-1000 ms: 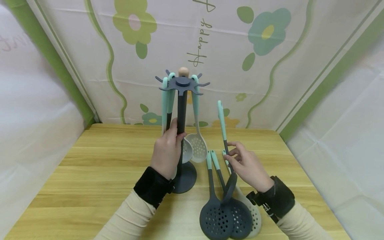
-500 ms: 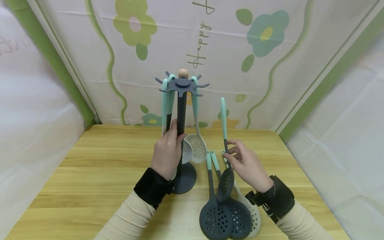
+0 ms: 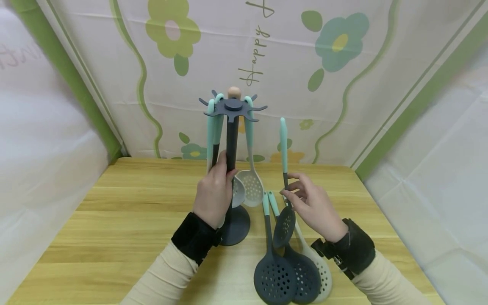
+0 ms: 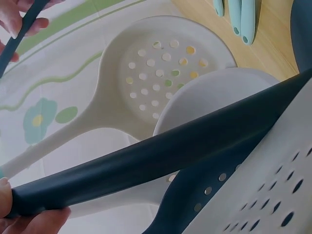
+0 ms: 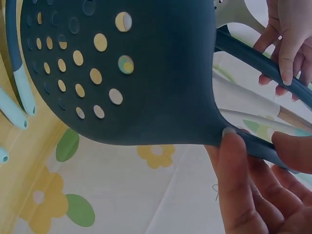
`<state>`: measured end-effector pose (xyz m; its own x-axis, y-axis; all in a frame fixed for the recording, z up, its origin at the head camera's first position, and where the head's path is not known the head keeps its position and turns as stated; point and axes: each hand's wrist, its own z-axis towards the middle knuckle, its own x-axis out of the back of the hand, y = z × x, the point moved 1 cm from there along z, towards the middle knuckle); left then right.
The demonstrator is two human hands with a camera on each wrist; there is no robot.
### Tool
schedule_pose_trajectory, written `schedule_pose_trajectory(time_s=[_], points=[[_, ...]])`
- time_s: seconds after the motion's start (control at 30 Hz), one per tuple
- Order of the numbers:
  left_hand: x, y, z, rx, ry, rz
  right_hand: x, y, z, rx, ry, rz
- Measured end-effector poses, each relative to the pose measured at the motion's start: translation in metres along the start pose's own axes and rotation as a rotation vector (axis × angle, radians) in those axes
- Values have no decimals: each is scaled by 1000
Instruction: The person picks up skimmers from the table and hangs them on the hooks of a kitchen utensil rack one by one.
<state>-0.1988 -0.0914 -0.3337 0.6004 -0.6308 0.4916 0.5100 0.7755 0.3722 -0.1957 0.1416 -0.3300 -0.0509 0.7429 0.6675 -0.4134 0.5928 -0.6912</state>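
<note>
My left hand (image 3: pixel 213 190) grips the dark post (image 3: pixel 231 144) of a utensil stand, which has a hooked ring (image 3: pixel 233 106) on top. Several mint-handled utensils hang from its hooks, among them a white skimmer (image 3: pixel 250 186). To the stand's right, my right hand (image 3: pixel 314 207) pinches the neck of a dark skimmer (image 3: pixel 284 226), mint handle up and perforated head down. That head fills much of the right wrist view, with thumb and fingertips (image 5: pixel 234 146) at its neck. In the left wrist view, the post (image 4: pixel 161 151) crosses in front of the hanging heads.
Below the raised skimmer, two dark skimmers (image 3: pixel 274 279) and a light one (image 3: pixel 324 271) lie overlapping on the wooden table (image 3: pixel 114 237). The stand's round base (image 3: pixel 238 231) rests to their left. A flower-printed cloth (image 3: pixel 225 51) rises behind the table.
My right hand has raised the skimmer slightly and turned it, so its perforated face now shows. My left hand stays on the post.
</note>
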Motion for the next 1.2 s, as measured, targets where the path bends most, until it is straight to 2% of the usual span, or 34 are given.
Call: schedule_pose_trajectory(time_s=[0.5,0.8,1.2], points=[[-1,0,-1,-8,6,6,4,-15,5,27,17,-20],[0,0,0,-15,14,19,3,-20,5,74,28,-33],[1,1,-2,-6,-3,36,4,-27,9,66,49,-48]])
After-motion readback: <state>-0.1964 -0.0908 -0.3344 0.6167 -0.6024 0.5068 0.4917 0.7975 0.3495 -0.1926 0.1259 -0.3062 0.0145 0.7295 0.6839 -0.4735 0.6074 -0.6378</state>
